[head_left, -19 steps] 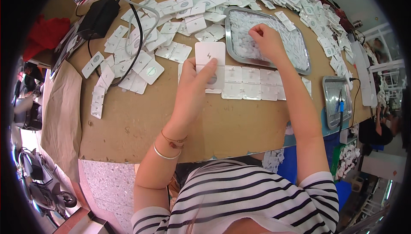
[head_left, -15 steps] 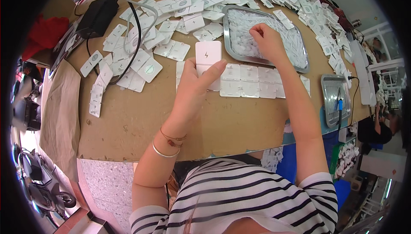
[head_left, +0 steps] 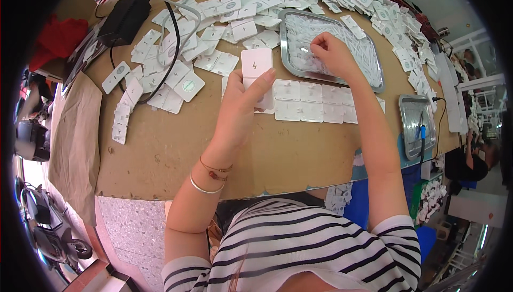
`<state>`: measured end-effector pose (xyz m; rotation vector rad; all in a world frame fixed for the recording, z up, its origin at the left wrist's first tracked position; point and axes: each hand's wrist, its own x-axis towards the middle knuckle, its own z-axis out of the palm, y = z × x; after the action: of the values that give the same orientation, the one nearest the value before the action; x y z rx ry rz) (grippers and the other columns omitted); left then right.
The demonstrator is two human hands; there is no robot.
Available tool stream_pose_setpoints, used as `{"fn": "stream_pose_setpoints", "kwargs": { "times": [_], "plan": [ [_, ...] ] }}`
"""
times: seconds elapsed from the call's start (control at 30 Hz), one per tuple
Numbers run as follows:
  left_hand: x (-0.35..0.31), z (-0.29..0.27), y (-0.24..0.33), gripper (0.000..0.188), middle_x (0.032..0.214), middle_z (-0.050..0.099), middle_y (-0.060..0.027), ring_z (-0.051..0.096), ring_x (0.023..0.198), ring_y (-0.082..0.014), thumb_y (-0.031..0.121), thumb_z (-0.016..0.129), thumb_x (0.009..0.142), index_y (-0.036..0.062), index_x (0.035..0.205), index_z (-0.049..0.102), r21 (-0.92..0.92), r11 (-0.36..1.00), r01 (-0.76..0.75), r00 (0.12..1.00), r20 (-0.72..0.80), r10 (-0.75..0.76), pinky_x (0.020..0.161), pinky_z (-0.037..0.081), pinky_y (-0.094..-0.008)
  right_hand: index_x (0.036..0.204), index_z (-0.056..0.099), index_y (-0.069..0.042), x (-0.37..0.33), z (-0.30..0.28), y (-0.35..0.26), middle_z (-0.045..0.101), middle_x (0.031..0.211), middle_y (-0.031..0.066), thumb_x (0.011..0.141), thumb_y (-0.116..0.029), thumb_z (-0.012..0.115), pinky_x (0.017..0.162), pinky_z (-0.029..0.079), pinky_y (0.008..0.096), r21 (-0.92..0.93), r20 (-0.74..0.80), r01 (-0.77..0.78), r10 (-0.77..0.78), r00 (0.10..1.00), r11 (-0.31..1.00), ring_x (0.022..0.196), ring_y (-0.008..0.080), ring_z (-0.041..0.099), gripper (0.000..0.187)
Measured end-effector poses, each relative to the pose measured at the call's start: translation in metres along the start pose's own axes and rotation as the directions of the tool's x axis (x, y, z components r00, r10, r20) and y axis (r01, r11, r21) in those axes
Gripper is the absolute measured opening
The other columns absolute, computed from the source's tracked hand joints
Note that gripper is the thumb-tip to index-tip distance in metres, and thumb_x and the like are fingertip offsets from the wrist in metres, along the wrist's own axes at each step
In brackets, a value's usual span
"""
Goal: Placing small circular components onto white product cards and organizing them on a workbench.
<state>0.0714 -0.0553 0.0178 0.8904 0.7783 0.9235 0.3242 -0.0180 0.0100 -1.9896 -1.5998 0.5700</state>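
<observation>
In my left hand (head_left: 239, 97) is a white hinged plastic casing (head_left: 256, 59) with rounded corners and a small bolt mark; the thumb presses across its lower part. My right hand (head_left: 334, 57) hovers at the metal tray (head_left: 285, 51), thumb and fingertips pinched together. Whatever lies between those fingertips is too small or hidden to make out. The tray holds a heap of slim white plastic pieces (head_left: 350, 46). Below it, beneath my right forearm, several white open casings (head_left: 311, 93) lie side by side in a row.
Loose white casings (head_left: 238, 11) pile up along the far side and left of the table. A black power adapter (head_left: 125, 19) and cables lie at the left. On the right, a smaller metal tray (head_left: 409, 131) holds a blue-handled tool (head_left: 422, 131). A person (head_left: 470, 156) sits far right.
My left hand and its casing have shifted slightly left and up. The right hand stays at the tray, its pinched fingers moved only a little.
</observation>
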Motion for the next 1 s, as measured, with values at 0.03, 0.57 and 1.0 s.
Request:
{"fn": "stream_pose_setpoints", "kwargs": {
  "times": [0.03, 0.57, 1.0],
  "plan": [
    [0.000, -0.001, 0.000, 0.057, 0.090, 0.051, -0.0050, 0.047, 0.072, -0.0075, 0.039, 0.069, 0.080, -0.0005, 0.110, 0.040, -0.011, 1.000, 0.015, 1.000, 0.012, -0.015, 0.061, 0.039, -0.0224, 0.093, 0.064, -0.001, -0.001, -0.001, 0.002, 0.063, 0.084, 0.0043, 0.084, -0.013, 0.061, 0.071, 0.047, 0.0260, 0.136, 0.008, -0.014, 0.013, 1.000, 0.991, 0.077, 0.0117, 0.058, 0.015],
    [-0.004, -0.003, -0.002, 0.042, 0.104, 0.059, -0.0115, 0.058, 0.080, -0.0152, 0.027, 0.043, 0.092, -0.0026, 0.122, 0.050, -0.180, 0.958, 0.222, 0.937, 0.312, -0.158, 0.072, 0.050, -0.0299, 0.094, 0.064, -0.002, -0.094, 0.013, -0.066, 0.065, 0.090, 0.0077, 0.085, -0.003, 0.062, 0.077, 0.049, 0.0252, 0.739, -0.041, 0.131, -0.150, 0.988, 0.661, 0.080, 0.0123, 0.062, 0.009],
    [-0.008, 0.005, -0.002, 0.034, 0.099, 0.062, -0.0132, 0.064, 0.082, -0.0188, 0.017, 0.041, 0.090, -0.0068, 0.111, 0.055, 0.092, 0.981, 0.172, 0.919, 0.344, -0.193, 0.066, 0.054, -0.0292, 0.089, 0.056, -0.001, -0.104, 0.035, -0.074, 0.058, 0.087, 0.0058, 0.079, -0.011, 0.070, 0.049, 0.043, 0.0196, 0.770, 0.008, -0.023, 0.026, 1.000, 0.638, 0.061, 0.0069, 0.052, 0.019]
  ]
}}
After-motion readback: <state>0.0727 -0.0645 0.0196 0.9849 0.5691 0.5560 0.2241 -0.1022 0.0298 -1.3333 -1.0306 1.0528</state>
